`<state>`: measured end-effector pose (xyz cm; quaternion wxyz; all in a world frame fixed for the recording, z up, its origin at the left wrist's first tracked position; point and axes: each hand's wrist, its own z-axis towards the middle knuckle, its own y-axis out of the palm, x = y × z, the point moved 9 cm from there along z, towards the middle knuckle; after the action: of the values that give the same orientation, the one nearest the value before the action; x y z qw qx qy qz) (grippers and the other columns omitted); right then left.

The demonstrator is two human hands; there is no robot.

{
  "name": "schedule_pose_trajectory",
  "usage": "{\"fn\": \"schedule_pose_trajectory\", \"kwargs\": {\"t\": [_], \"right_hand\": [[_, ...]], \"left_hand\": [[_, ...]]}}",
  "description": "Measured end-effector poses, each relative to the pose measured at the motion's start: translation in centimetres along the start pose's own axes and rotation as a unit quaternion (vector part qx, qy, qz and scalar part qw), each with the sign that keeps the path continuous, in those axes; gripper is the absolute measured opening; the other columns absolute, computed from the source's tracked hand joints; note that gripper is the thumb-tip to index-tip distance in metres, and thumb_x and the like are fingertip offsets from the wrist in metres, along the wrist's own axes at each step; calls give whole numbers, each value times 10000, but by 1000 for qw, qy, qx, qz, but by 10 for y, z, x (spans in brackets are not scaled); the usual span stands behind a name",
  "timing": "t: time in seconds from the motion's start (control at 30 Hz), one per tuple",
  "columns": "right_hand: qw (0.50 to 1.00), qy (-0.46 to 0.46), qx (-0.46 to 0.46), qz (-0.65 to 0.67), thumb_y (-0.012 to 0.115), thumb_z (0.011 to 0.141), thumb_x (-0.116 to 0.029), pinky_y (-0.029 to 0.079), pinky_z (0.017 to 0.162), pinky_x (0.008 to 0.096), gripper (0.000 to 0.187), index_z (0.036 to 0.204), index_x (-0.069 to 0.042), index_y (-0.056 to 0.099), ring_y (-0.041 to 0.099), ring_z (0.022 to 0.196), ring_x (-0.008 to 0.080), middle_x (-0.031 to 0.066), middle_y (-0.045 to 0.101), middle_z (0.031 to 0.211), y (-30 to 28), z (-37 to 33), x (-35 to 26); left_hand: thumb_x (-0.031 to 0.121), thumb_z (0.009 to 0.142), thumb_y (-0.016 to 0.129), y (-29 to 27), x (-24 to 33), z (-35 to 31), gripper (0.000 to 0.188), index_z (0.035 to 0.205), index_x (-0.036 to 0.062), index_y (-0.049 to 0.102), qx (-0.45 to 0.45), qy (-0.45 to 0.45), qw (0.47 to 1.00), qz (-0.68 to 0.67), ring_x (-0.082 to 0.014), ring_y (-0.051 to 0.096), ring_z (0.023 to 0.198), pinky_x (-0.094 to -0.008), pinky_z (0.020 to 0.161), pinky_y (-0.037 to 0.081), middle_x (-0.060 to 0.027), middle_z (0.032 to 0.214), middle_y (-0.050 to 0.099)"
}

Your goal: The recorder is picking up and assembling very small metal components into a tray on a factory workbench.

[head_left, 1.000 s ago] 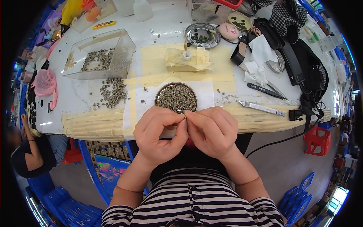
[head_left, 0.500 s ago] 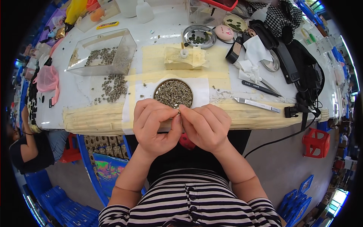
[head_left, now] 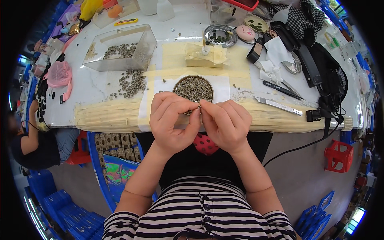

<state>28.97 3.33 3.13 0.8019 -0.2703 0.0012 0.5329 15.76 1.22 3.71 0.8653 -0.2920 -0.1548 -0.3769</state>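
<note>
My left hand [head_left: 173,122] and my right hand [head_left: 227,125] meet at their fingertips over the front rim of a round dish [head_left: 193,89]. Many small metallic parts fill that dish. Between the thumbs and forefingers is a tiny metallic part [head_left: 199,106], mostly covered by the fingers; both hands pinch at it. A clear plastic box [head_left: 120,47] lies to the left, with similar small parts inside, and a loose pile of small metal parts [head_left: 133,84] is spread in front of it.
Beyond the dish stands a tape-covered block [head_left: 205,56] holding a little cup. A metal tray [head_left: 220,36] has dark green pieces. On the right lie black tweezers [head_left: 282,89], a craft knife [head_left: 278,106] and a black bag [head_left: 330,74]. A person [head_left: 36,140] sits at far left.
The whole view has shifted, so the table and both hands appear slightly higher and further right. My hands keep the same fingertip pinch in front of the dish.
</note>
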Motion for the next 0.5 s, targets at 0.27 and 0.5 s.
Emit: {"fn": "schedule_pose_trajectory", "kwargs": {"t": [0.27, 0.5], "right_hand": [[1000, 0, 5, -4, 734, 725, -6, 417, 469, 297, 251, 971, -36, 693, 522, 531, 177, 20, 554, 656, 1, 1, -1], [1000, 2, 0, -10, 731, 731, -9, 426, 476, 301, 245, 971, -38, 693, 534, 537, 180, 23, 563, 661, 1, 2, -2]], "left_hand": [[-4, 708, 726, -1, 1, -1, 147, 832, 54, 675, 6, 4, 1000, -2, -260, 581, 750, -344, 697, 469, -63, 778, 661], [-1, 709, 737, -1, 1, -2, 149, 833, 56, 676, 20, 14, 1000, 4, -259, 582, 751, -342, 688, 474, -60, 776, 659]]}}
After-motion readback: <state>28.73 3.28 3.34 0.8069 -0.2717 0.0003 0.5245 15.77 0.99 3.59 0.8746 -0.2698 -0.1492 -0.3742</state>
